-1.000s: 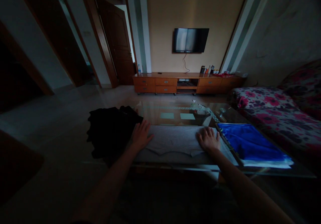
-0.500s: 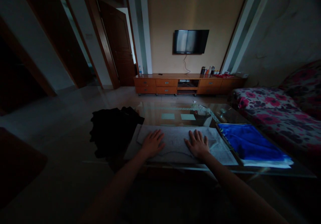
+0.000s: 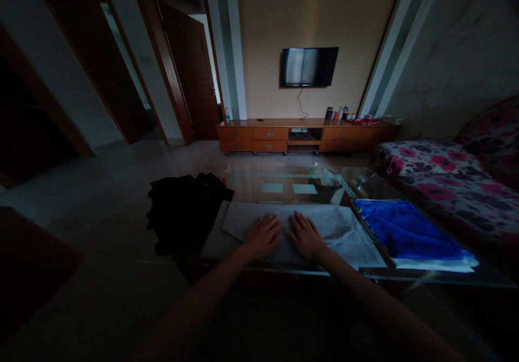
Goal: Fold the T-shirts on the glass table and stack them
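Note:
A grey folded cloth (image 3: 239, 219) lies flat on the near part of a glass-topped table (image 3: 243, 181). My left hand (image 3: 263, 236) rests flat on its middle, fingers stretched forward. Just to the right, my right hand (image 3: 306, 235) is also spread on the cloth, a small gap between the two. Under the folded part, a wider grey layer (image 3: 368, 251) shows toward the right. A folded blue cloth (image 3: 409, 229) with a pale edge lies beside it on the right. Dark black fabric (image 3: 182, 210) is heaped at the table's left end.
Beyond the table stands a low wooden cabinet (image 3: 270, 135) with several bottles (image 3: 338, 113) on top, below a wall-mounted television (image 3: 310, 67). A sofa (image 3: 441, 170) with a flowered cover is on the right. A wooden door (image 3: 194, 75) stands ajar at the back left.
Both hands have slid inward over the grey cloth, the left one rightward and the right one leftward, so they are closer together. The cloth's near folded edge is now largely covered.

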`<control>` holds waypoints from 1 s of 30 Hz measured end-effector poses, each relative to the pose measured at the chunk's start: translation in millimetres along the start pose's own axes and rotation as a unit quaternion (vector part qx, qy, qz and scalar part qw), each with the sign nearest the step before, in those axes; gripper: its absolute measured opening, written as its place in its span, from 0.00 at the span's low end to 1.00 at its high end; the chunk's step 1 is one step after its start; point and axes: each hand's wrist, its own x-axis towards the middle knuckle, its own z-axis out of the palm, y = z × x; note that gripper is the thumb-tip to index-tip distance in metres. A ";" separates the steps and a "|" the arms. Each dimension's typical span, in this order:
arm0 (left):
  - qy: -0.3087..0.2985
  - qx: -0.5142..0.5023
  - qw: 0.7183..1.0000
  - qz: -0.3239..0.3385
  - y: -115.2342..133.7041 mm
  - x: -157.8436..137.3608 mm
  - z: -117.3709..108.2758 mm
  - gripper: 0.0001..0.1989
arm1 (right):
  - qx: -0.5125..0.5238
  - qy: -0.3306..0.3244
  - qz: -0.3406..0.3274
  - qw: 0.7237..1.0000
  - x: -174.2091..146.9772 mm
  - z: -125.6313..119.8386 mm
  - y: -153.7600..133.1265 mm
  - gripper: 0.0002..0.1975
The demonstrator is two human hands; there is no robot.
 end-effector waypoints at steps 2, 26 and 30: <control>0.014 -0.014 1.000 0.002 10.1 4.5 7.8 0.29 | -0.002 0.006 -0.035 0.999 0.5 2.0 -6.5 0.37; 0.145 -0.039 0.953 -0.262 -100.4 -36.3 -22.9 0.32 | -0.060 0.082 0.249 0.963 -5.2 -20.5 100.3 0.43; 0.224 -0.324 0.897 -0.203 -64.9 19.6 -15.8 0.24 | 0.094 0.144 0.105 0.979 31.5 -15.3 49.4 0.39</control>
